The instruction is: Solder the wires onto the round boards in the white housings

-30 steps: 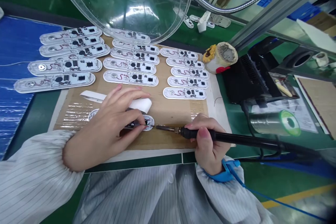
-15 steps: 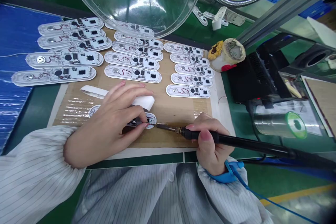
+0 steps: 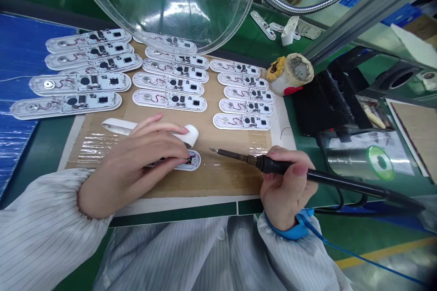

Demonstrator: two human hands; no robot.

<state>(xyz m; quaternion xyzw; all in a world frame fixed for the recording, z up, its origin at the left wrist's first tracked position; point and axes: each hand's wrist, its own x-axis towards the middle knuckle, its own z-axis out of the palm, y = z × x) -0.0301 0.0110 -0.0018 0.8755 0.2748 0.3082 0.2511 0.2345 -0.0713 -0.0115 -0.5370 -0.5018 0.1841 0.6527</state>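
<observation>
My left hand point(image 3: 136, 159) lies over a white oval circuit board point(image 3: 194, 160) on the cardboard; its thumb and index finger are pressed together at the board's components. What they pinch is too small to make out. Behind the fingers a white curved cover point(image 3: 118, 125) is partly hidden by the hand. My right hand point(image 3: 290, 186) is wrapped round the black handle of a soldering iron point(image 3: 235, 154). The iron's bare tip points left, apart from the board and a little to its right.
Rows of boards in white shells point(image 3: 170, 101) lie across the back of the cardboard point(image 3: 218, 179). A clear round shield point(image 3: 164, 13) hangs above. To the right are a jar point(image 3: 297, 72), a black station point(image 3: 310, 104) and a solder spool point(image 3: 362, 162).
The soldering iron in my right hand has moved right, away from the board. My left fingers have shifted slightly left, showing more of the board's end.
</observation>
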